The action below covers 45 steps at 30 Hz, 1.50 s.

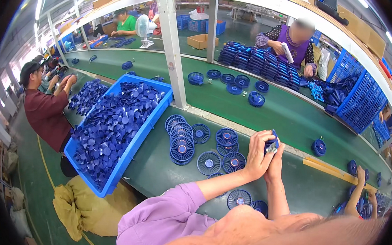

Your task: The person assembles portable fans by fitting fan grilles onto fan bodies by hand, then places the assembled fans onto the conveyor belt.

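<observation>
Close together over the near work table, my left hand (pixel 255 155) and my right hand (pixel 274 163) are both closed on a dark blue round fan part (pixel 275 141), seen nearly edge-on. A small pale piece (pixel 271 149) shows at its face between my fingers; I cannot make out its kind. To the left of my hands, several blue slatted fan guards (pixel 209 163) lie flat on the green table. Some of them overlap in a stack (pixel 182 148). More guards (pixel 239 199) lie close to my left forearm, partly hidden by it.
A blue tray (pixel 131 159) heaped with blue fan blades stands at the left. Beyond a white post (pixel 172 52) runs a green conveyor belt (pixel 290 121) carrying fan parts. Across it, a person in purple (pixel 300 48) holds a white tool beside stacked blue parts. Other people work left and right.
</observation>
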Motion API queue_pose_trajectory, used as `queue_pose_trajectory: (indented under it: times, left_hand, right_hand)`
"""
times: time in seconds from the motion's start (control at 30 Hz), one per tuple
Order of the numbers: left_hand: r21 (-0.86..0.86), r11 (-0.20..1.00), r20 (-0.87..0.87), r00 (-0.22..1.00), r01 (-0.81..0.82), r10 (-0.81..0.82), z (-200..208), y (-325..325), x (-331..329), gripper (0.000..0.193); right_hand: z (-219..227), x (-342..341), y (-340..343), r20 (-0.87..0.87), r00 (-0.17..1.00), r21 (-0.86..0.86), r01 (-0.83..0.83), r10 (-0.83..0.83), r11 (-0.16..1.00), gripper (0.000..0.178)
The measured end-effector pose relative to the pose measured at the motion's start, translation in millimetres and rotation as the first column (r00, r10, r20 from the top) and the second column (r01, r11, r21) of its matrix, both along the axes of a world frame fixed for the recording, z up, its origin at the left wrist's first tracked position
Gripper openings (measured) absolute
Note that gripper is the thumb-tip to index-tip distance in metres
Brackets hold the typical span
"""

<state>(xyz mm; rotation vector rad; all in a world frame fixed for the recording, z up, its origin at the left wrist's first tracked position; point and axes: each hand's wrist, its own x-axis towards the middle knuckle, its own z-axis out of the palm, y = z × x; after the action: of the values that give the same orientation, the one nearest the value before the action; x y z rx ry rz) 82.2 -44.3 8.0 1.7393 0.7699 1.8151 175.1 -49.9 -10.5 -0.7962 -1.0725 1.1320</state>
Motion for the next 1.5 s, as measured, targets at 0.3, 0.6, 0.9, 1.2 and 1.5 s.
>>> queue_pose_trajectory:
  times: [0.3,0.6,0.9,1.2,1.5]
  left_hand:
    - [-0.08,0.961,0.267,0.935,0.265,-0.235,3,6,-9,0.043]
    - [-0.096,0.995,0.105,0.994,0.039,-0.029,-18,22,-7,0.039]
    - [-0.259,0.963,-0.547,0.811,0.07,-0.206,-34,107,-6,0.049]
    - [-0.322,0.864,-0.799,0.601,-0.386,-0.029,-53,281,29,0.061]
    - [-0.415,0.839,-0.745,0.661,-0.353,-0.091,-66,284,63,0.038]
  right_hand:
    - [15,-14,-8,0.377,0.909,0.313,0.056,-0.178,0.948,0.095]
    - [-13,-15,16,0.074,0.995,0.01,0.06,-0.061,0.998,0.051]
    - [-39,149,51,0.687,0.012,0.562,0.626,-0.727,0.541,0.067]
    - [-1,25,22,0.877,0.47,0.246,-0.265,-0.098,0.932,0.064]
    - [-37,-18,1,0.911,0.407,0.193,-0.295,-0.06,0.936,0.055]
